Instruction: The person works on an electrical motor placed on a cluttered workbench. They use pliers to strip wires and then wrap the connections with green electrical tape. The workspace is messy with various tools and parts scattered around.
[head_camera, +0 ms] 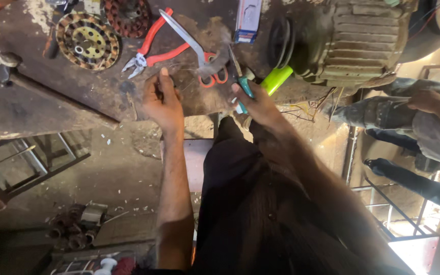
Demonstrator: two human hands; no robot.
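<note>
The right hand (258, 104) is clenched around a teal-handled pointed metal tool (240, 81) at the edge of the dark worn workbench (52, 107). The left hand (161, 99) pinches thin wire, fingers together, just beside orange-handled metal scissors (199, 51), with bare bench to its left.

The electric motor (355, 38) runs off the top edge, so its upper housing is unseen, and its right end is lost behind dark cable. The left hand (161, 99) pinches something thin at the workbench (42, 109) edge, perhaps fine wire, too small to tell. The right hand (258, 104) wraps the teal handle of a tool (241, 84); its working tip merges with the clutter, and the grip hides the handle's lower part. The scissors (199, 48) have one handle loop partly hidden behind grey metal. The small carton (248, 20) is cut by the top edge. A bystander's legs (413, 117) leave the picture at the right. Parts on the floor (77, 224) are too dark to identify.
</note>
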